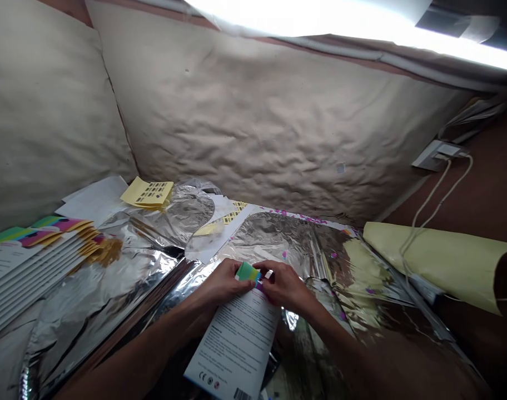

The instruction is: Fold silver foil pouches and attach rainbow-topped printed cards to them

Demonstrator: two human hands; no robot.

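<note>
A white printed box (240, 344) with a colourful green, yellow and purple top end tilts away from me, low in the middle of the view. My left hand (226, 282) grips its upper left edge, thumb lying across the front. At the upper right corner, my right hand (283, 283) pinches the coloured end with bent fingers. Small print covers the face, with CE marks and a barcode near the bottom. Shiny silver foil (274, 236) covers the table just beyond both hands. The box's back and some fingertips are hidden.
Several similar boxes (40, 261) lie overlapped in a row at the left. Behind them are yellow label sheets (149, 191) and white paper (97, 200). At right stand a rolled yellow sheet (437, 258) and a wall socket (437, 154) with hanging white cables (420, 222).
</note>
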